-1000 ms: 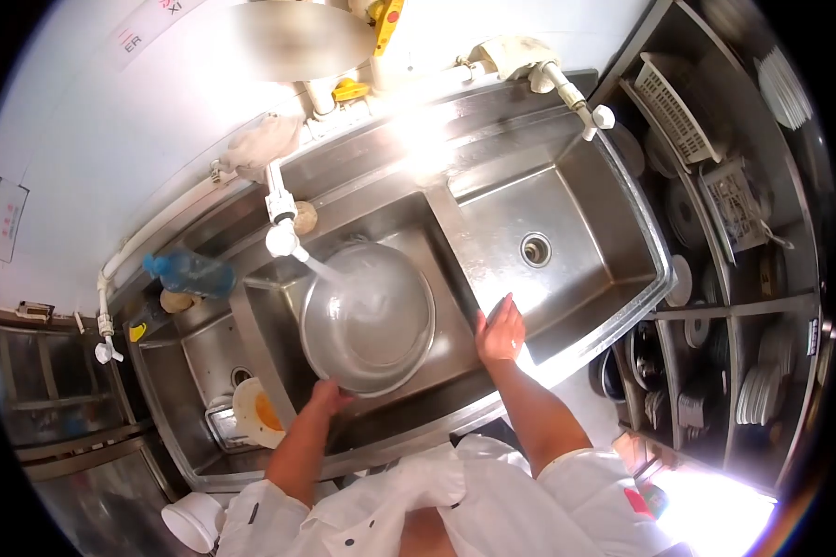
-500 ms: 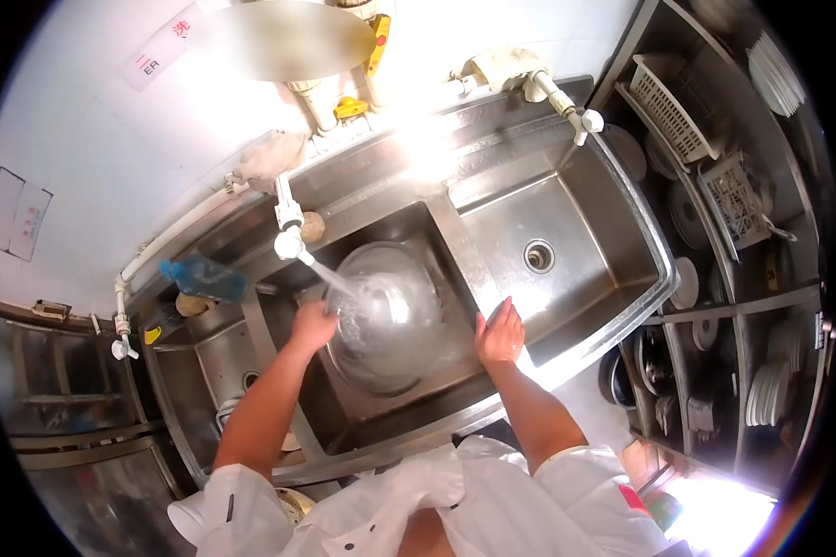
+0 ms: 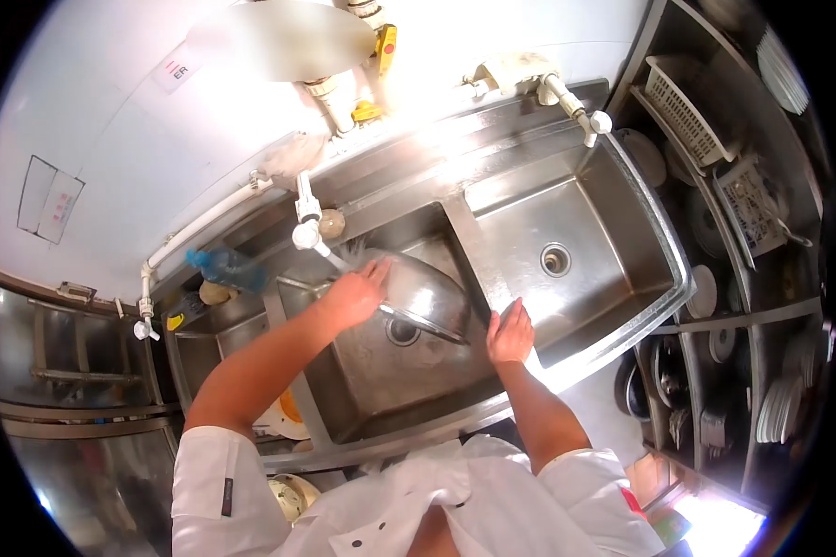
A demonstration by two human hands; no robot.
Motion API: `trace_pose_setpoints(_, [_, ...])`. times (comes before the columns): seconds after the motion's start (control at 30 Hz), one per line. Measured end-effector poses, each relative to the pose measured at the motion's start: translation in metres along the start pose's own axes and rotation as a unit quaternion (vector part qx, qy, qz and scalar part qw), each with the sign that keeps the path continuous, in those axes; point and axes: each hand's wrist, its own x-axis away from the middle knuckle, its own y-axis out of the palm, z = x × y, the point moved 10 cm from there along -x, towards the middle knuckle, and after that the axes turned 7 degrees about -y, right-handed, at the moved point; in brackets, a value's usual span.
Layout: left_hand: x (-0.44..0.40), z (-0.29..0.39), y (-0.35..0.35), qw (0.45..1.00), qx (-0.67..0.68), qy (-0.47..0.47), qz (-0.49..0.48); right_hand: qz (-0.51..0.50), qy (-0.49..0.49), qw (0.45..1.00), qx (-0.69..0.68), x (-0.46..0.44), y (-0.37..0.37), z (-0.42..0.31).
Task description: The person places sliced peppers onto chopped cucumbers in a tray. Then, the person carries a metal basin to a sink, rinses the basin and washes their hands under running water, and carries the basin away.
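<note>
A shiny metal bowl (image 3: 434, 288) is tipped steeply on its side in the middle sink basin (image 3: 372, 395), its rim slanting across the basin. My left hand (image 3: 358, 295) grips the bowl near its upper left edge, fingers over the curved outside and thumb hidden. Just above that hand is the white tap (image 3: 308, 232), and water splashes where its spout meets the bowl. My right hand (image 3: 511, 332) rests with fingers extended on the steel divider (image 3: 483, 269) between the middle and right basins, holding nothing. Below the bowl the drain (image 3: 402, 331) shows.
To the right lies another basin (image 3: 613, 232) with its own tap (image 3: 593, 123). A blue plastic bottle (image 3: 228, 267) lies behind the left basin. Shelves on the right hold white plates (image 3: 780, 408) and a plastic basket (image 3: 687, 111).
The bowl has gone from lying face up with water in it to tipped on its side. My left hand moved up and right with it. My right hand stays on the divider.
</note>
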Motion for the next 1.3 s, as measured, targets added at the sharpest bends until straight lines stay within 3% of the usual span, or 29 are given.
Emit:
trace_pose_setpoints(0.13, [0.001,-0.029,0.042,0.996,-0.019,-0.072,-0.043,0.013,-0.01,1.0,-0.021,0.0,0.002,0.006])
trace_pose_setpoints(0.23, [0.012,-0.053,0.063,0.974,0.033,-0.158,-0.158,0.019,-0.016,0.999,-0.035,0.0,0.001,0.007])
trace_pose_setpoints(0.47, [0.048,-0.073,0.026,0.931,0.137,-0.319,-0.116,0.019,-0.014,0.998,-0.06,0.0,0.0,0.009])
trace_pose_setpoints(0.57, [0.045,-0.067,0.031,0.93,0.144,-0.32,-0.11,-0.03,0.017,0.992,-0.12,-0.005,0.015,0.022])
trace_pose_setpoints(0.67, [0.025,-0.061,0.036,0.956,0.094,-0.278,-0.02,-0.096,0.093,0.956,-0.26,-0.012,0.043,0.05])
trace_pose_setpoints(0.7, [0.019,-0.054,0.033,0.964,0.076,-0.254,0.015,-0.098,0.118,0.941,-0.303,-0.012,0.046,0.056])
trace_pose_setpoints(0.8, [0.003,-0.035,0.037,0.977,0.053,-0.207,-0.001,-0.052,0.181,0.907,-0.377,-0.01,0.039,0.068])
trace_pose_setpoints(0.93, [0.003,-0.012,0.014,0.988,0.08,-0.106,0.075,-0.026,0.121,0.899,-0.42,-0.019,-0.032,0.016])
trace_pose_setpoints(0.97, [0.002,-0.01,0.016,0.989,0.071,-0.101,0.075,-0.017,0.111,0.889,-0.445,-0.022,-0.041,0.003])
trace_pose_setpoints(1.07, [0.006,0.004,-0.003,0.995,-0.011,-0.025,0.101,-0.065,0.119,0.753,-0.644,-0.033,-0.056,-0.051])
trace_pose_setpoints(1.17, [0.012,-0.018,0.014,0.99,0.035,-0.121,0.062,-0.187,0.129,0.692,-0.685,-0.048,-0.065,-0.113])
trace_pose_setpoints(1.27, [0.032,-0.051,0.05,0.951,0.08,-0.277,-0.112,-0.295,0.153,0.622,-0.709,-0.06,-0.059,-0.173])
trace_pose_setpoints(1.3, [0.041,-0.057,0.045,0.943,0.098,-0.303,-0.093,-0.327,0.167,0.596,-0.714,-0.063,-0.055,-0.193])
